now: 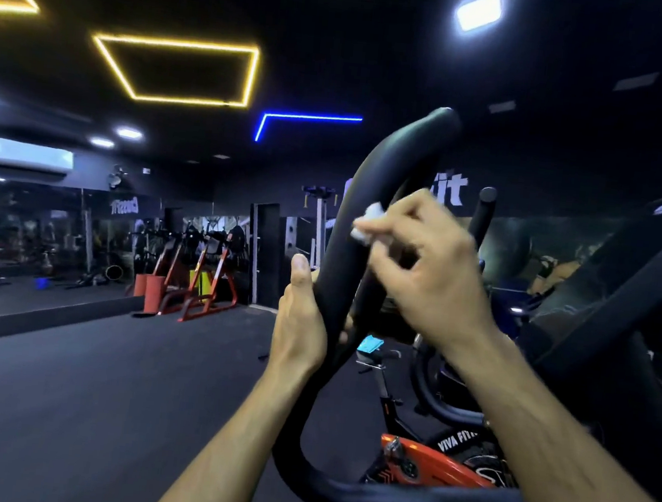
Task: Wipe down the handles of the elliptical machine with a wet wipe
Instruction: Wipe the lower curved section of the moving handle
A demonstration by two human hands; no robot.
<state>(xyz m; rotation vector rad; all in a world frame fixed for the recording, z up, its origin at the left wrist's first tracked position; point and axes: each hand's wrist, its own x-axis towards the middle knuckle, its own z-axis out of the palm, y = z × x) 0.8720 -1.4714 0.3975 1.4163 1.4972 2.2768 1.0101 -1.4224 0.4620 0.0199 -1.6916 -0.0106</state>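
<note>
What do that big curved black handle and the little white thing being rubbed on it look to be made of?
The curved black handle looks like a tube under matte foam or rubber padding: dull surface, soft rounded end, no shine. What lies beneath is hidden. The small white wad, pinched in the right hand, looks like a thin crumpled tissue or fabric wipe, though it is blurred. The left hand grips the handle lower down.

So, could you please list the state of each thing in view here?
Curved black padded handle: upright, gripped low, wiped higher up.
Small crumpled white wet wipe: pinched, touching the handle.
Left hand: grips the handle.
Right hand: pinches the wipe.
Orange-and-black exercise bike: standing unused.
</note>
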